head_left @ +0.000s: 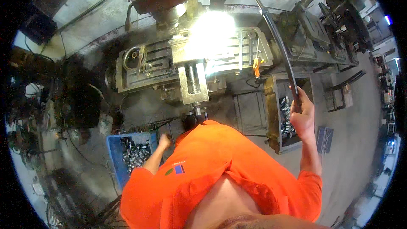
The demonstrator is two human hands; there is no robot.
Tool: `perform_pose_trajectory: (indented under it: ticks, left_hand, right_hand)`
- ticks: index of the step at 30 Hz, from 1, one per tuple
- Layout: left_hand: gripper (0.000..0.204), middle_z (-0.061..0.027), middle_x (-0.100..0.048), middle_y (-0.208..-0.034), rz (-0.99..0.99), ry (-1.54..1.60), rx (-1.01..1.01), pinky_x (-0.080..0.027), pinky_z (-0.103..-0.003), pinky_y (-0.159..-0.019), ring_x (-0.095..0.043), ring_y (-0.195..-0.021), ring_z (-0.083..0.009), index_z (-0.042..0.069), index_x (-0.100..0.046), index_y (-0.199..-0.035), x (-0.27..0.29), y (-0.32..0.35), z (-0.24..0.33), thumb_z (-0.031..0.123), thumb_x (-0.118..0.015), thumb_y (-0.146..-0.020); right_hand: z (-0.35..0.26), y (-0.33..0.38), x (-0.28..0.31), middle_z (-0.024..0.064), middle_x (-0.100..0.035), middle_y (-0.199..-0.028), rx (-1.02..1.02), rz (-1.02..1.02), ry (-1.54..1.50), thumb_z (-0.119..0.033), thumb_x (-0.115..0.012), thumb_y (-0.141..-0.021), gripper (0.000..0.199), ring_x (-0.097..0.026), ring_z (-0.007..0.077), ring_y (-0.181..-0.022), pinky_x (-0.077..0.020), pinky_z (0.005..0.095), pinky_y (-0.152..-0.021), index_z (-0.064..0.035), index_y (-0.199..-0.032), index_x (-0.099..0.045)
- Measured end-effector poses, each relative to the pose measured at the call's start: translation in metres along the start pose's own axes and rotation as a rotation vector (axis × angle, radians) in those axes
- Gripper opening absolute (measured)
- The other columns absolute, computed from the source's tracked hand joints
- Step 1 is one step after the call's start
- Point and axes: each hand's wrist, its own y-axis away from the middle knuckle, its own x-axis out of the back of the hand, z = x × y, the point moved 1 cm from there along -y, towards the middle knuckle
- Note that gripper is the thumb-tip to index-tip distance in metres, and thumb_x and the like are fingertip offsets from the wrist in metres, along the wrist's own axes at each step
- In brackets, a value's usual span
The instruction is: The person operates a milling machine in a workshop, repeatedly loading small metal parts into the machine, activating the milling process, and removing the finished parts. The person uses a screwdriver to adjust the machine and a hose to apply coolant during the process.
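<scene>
At a milling machine (190, 55), the right hand (302, 116) at three o'clock clenches the long black lever (277, 42), while the left hand (163, 141), fingers unreadable, risks snagging near the blue parts bin (115, 154).

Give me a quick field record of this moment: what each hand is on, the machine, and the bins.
left hand: down at the right rim of the blue bin; grip not visible
right hand: raised, fingers closed round the long black lever
blue bin contents: small metal parts
machine: milling machine table with a vise, under a bright work light
second bin: dark tray holding more metal pieces, below the right hand
</scene>
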Motion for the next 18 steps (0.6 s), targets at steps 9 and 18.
perform_pose_trajectory:
  ticks: [9,18]
  left_hand:
    - [0.031,-0.0249,-0.060,-0.088,-0.076,-0.110,-0.116,-0.047,-0.045,-0.069,-0.059,-0.081,-0.0379,-0.003,-0.062,-0.082,-0.132,-0.034,-0.099,0.027,-0.054,-0.076]
    - [0.035,-0.0255,-0.059,-0.093,-0.048,-0.077,-0.079,-0.046,-0.045,-0.074,-0.056,-0.089,-0.0385,-0.003,-0.062,-0.085,-0.141,-0.048,-0.108,0.029,-0.051,-0.078]
  right_hand:
    - [-0.002,0.000,-0.004,-0.0052,-0.040,-0.069,0.035,-0.035,-0.082,0.006,-0.041,-0.063,0.055,-0.033,0.0030,-0.057,-0.0276,0.0159,-0.050,0.0002,-0.117,-0.050]
    - [0.024,-0.004,-0.012,-0.0061,-0.038,-0.069,0.114,0.046,-0.029,0.010,-0.037,-0.064,0.058,-0.033,0.0022,-0.058,-0.0259,0.0155,-0.050,-0.0030,-0.118,-0.051]
